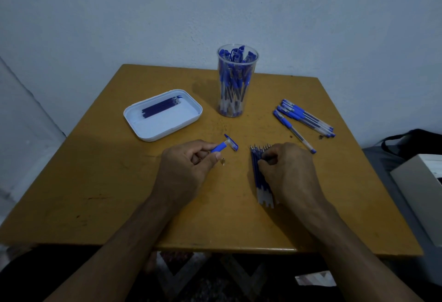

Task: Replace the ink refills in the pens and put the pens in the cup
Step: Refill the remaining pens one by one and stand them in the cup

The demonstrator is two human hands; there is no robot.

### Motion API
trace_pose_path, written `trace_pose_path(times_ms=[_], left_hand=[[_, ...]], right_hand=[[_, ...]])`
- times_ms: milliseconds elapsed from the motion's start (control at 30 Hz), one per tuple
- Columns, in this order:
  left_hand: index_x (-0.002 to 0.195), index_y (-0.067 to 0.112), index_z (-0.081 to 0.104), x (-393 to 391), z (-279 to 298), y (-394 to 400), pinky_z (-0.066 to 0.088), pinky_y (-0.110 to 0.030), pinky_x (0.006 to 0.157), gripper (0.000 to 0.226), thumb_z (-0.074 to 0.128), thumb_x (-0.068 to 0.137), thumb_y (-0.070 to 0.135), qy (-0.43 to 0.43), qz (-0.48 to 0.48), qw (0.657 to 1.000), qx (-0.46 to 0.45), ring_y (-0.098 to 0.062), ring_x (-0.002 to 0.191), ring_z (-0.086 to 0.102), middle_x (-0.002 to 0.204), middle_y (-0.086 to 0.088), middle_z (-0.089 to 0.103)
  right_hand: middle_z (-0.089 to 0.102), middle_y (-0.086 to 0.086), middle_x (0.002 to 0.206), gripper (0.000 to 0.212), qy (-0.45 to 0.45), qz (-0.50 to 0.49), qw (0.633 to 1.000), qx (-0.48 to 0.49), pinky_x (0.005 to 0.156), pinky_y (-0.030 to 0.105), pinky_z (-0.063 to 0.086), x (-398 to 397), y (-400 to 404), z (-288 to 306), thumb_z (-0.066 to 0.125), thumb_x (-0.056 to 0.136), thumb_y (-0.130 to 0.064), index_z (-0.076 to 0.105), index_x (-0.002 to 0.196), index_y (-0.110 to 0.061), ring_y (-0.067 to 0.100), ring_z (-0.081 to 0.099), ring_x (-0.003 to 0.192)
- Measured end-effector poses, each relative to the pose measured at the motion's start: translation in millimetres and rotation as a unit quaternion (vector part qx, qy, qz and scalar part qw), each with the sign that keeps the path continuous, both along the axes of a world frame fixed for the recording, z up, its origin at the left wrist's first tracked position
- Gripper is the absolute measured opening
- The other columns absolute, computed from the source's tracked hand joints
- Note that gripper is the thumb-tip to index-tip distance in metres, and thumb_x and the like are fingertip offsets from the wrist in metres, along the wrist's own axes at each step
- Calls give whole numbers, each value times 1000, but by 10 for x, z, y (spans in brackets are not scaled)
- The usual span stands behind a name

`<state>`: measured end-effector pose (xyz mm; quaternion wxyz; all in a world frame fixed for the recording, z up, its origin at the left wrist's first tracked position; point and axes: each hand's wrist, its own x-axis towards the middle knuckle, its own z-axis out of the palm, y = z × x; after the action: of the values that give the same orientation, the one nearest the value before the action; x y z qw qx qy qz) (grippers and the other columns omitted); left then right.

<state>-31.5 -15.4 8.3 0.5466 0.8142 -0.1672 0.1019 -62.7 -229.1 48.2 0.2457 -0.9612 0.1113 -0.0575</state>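
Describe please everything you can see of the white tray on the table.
The white tray is a shallow rounded rectangle, plastic by its look, with a raised rim. It lies flat on the far left part of the yellow-brown table, turned at an angle, left of the clear cup. Inside, near its far edge, a small bunch of dark blue refills lies side by side. Neither hand touches it.

dim, bluish cast | soft shadow left of cup (237, 81) | wide-angle edge bending
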Motion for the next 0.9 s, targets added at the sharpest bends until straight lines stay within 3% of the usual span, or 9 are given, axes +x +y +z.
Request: trace_pose_path(times_ms=[367,600,667,900], left_hand=[[116,17,75,2,5,1,57,-46,57,26,73,92,25,3,-1,1000,-1,-22,63,65,79,5,73],[110,25,74,-14,61,8,54,-24,58,18,73,92,23,16,11,999,-34,-9,62,64,77,7,73],[110,24,74,3,119,73,53,-22,60,17,72,93,23,19,34,998,-50,-7,64,65,77,7,74],[113,13,74,192,364,707,51,-17,58,24,72,94,28,15,169,983,-70,-5,62,67,80,3,76]], right_hand=[[69,-2,102,18,5,1,1000,-11,73,30,60,16,8,17,66,97,-25,72,112,-19,8,63,83],[63,-6,99,19,-33,19,999,-16,69,22,52,14,74,55,68,95,-29,73,110,-19,7,59,84],[60,-8,95,18,-58,42,997,-9,67,18,46,31,175,119,69,94,-30,73,109,-21,5,57,82],[72,-5,101,21,-109,146,983,-8,75,22,51,465,900,438,67,95,-26,75,114,-21,8,63,86]])
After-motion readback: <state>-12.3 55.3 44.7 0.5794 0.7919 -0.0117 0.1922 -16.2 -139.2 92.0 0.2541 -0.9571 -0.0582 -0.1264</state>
